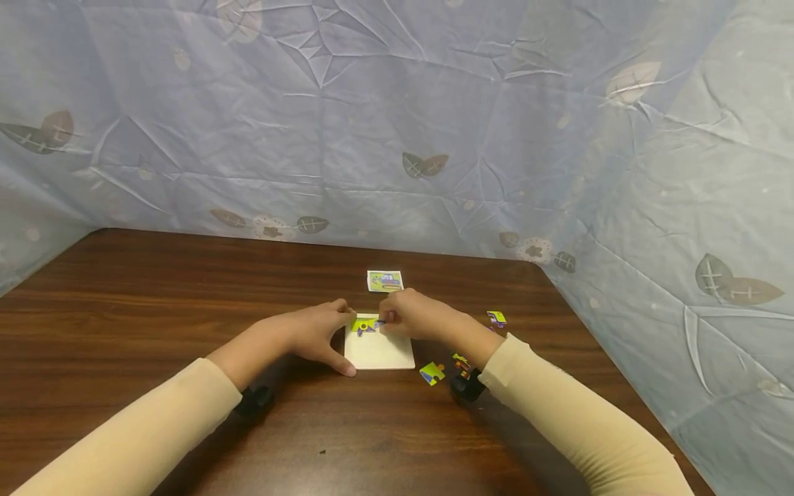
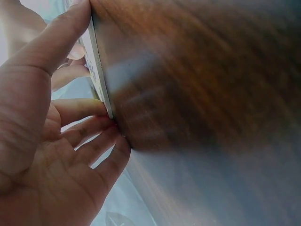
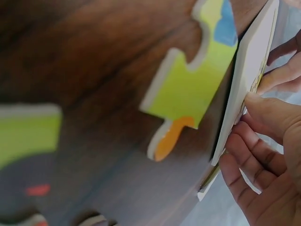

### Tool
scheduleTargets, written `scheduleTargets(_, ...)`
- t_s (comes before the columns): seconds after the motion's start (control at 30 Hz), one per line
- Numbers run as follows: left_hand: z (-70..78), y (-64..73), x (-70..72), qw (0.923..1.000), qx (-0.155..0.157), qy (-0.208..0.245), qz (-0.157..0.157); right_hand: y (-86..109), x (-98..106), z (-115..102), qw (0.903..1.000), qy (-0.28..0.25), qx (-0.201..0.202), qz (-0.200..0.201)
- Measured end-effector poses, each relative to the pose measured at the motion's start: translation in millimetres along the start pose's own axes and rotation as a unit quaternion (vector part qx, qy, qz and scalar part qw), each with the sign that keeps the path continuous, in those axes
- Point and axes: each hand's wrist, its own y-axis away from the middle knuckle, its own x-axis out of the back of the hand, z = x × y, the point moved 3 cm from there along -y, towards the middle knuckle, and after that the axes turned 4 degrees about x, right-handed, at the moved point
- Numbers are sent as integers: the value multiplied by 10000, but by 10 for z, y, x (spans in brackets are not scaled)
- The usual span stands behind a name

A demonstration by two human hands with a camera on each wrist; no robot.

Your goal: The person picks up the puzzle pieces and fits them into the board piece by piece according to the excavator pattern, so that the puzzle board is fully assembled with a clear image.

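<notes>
A pale square puzzle board [image 1: 381, 355] lies on the table, with a green and purple puzzle section [image 1: 362, 324] in its far left corner. My left hand [image 1: 316, 333] holds the board's left side, thumb at the near corner and fingers at the far one; the left wrist view shows the fingertips against the board's edge [image 2: 99, 70]. Over the board's far side, my right hand [image 1: 411, 315] pinches a small puzzle piece [image 1: 380, 323] beside that section. The fingers mostly cover this piece. In the right wrist view, thumb and fingers meet at the board's surface [image 3: 249, 56].
Right of the board lie loose puzzle pieces: a green one with an orange tab [image 1: 431, 373], a green and orange one [image 1: 461, 362] and one farther off [image 1: 496, 317]. A picture card [image 1: 384, 279] showing a vehicle lies behind the board. Patterned curtain [image 1: 372, 124] surrounds the wooden table [image 1: 186, 275].
</notes>
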Motion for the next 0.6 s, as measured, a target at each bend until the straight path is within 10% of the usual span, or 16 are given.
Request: scheduleTargets(0.6, 2, -16, -7, 10000, 29, -46, 15, 30, -33, 26, 9996, 2, 206, 206)
